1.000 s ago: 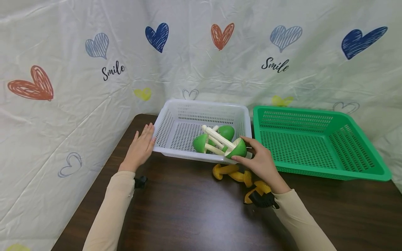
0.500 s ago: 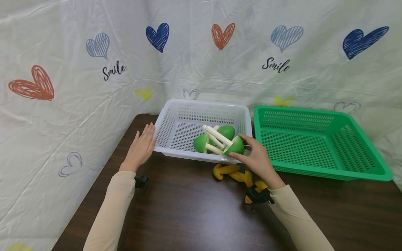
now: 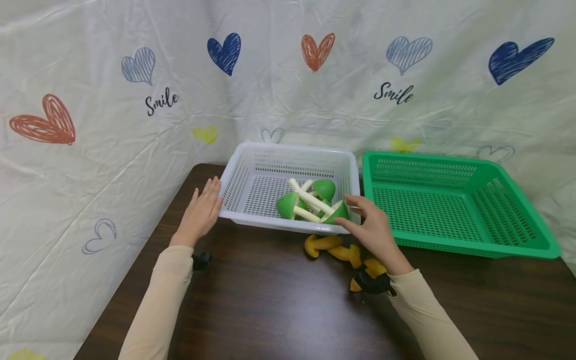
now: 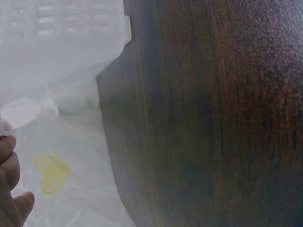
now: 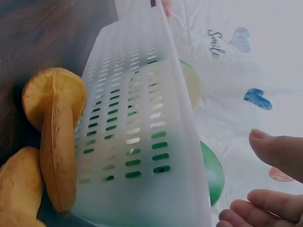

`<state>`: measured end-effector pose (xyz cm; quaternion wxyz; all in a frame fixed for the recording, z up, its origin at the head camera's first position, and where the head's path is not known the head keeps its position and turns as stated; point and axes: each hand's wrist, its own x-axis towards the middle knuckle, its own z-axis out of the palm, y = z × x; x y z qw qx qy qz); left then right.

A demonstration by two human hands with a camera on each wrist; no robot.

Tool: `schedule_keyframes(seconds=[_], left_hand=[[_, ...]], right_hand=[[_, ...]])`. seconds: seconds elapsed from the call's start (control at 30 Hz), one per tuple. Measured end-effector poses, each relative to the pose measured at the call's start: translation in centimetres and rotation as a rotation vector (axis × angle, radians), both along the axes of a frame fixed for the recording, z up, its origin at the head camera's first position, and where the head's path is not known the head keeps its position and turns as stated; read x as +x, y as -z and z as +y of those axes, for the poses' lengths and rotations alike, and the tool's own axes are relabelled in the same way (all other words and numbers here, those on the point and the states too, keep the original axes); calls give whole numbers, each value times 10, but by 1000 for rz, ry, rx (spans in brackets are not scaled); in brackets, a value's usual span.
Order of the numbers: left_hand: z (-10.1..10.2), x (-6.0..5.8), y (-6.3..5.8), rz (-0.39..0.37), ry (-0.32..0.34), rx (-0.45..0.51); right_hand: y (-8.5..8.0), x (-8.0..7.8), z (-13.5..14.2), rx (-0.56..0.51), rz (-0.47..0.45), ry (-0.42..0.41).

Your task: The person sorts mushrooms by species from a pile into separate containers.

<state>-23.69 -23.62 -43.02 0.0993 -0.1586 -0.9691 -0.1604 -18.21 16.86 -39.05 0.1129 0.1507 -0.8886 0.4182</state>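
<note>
My left hand (image 3: 200, 212) lies with straight fingers against the left rim of the white plastic basket (image 3: 265, 221). Inside that basket, toward its right front corner, several toy mushrooms with green caps and white stems are heaped. The nearest green mushroom (image 3: 338, 212) rests with its cap in the corner and its stem slanting up to the left. My right hand (image 3: 372, 231) hovers over this corner, thumb and fingers spread apart. In the right wrist view a gap shows between the thumb (image 5: 277, 151) and fingers, with a green cap (image 5: 213, 175) just beyond the rim.
A green plastic basket (image 3: 450, 245) stands to the right of the white one. Several yellow mushrooms (image 3: 327, 242) lie on the dark wooden table (image 3: 270, 300) in front, partly under my right wrist. Behind hangs a white cloth (image 3: 279, 100) printed with hearts.
My right hand lowered the green mushroom into the basket's corner and let go of it, then drew slightly back to the right. The left hand has stayed at the rim.
</note>
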Motion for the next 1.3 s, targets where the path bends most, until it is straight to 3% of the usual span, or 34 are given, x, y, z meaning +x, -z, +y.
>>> schedule_keyframes(seconds=[0.33,0.63,1.03,1.3], left_hand=[[-1,0,0,1,2,-1],[0,-1,1,-17,0,14],[1,0,-1,-13,-4,8],[1,0,-1,-27,-7,5]], right_hand=[[0,12,33,47,89,82],[6,32,94,134,221,159],[7,64,181,265,104,264],[4,63,228,437,25,361]])
